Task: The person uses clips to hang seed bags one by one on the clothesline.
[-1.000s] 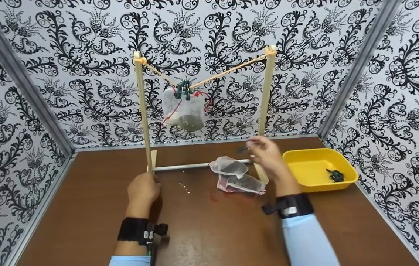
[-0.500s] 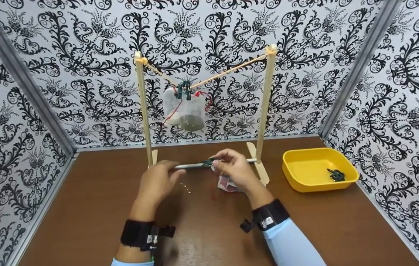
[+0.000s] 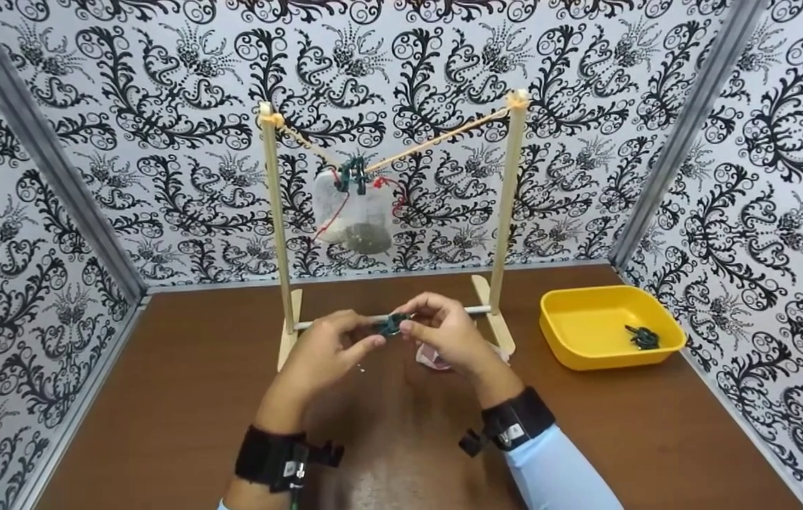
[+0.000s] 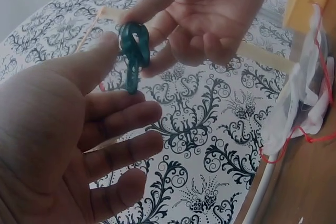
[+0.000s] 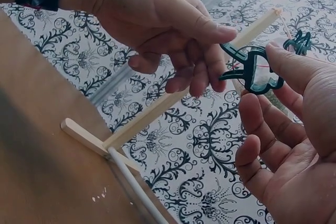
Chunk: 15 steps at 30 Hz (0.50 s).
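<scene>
The right sleeve [image 3: 561,471] was light blue, smooth and close-fitting; the left sleeve [image 3: 223,505] showed only an edge. A broad black left wristband [image 3: 261,457] bore a pale label [image 3: 291,469], a jutting black piece [image 3: 331,454] and a narrow green strip [image 3: 294,500]; the black right wristband [image 3: 530,412] carried a pale tag [image 3: 513,432] and dark tab [image 3: 471,443].

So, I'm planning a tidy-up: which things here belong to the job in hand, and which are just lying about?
Seems part of the job:
- handled green clip
- spare green clips in the yellow tray
- hanging mesh bags
- white mesh lying low
- orange cord
- wooden frame

Seems just there:
- pale scraps on the tabletop
- patterned backdrop
</scene>
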Each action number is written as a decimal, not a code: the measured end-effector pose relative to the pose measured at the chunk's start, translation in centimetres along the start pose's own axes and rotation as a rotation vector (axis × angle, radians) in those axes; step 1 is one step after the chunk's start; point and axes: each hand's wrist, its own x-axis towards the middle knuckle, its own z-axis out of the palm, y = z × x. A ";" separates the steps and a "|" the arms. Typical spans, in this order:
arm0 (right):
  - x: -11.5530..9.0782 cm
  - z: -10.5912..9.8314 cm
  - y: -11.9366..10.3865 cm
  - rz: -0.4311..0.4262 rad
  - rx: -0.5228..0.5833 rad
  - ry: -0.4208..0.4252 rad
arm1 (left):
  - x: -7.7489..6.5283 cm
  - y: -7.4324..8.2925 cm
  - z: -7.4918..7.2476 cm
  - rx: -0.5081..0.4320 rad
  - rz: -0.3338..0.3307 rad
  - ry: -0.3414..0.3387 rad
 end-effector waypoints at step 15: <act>-0.8 -6.5 -0.2 0.231 -0.966 0.016 | -0.2 -2.0 -0.4 0.267 0.025 0.188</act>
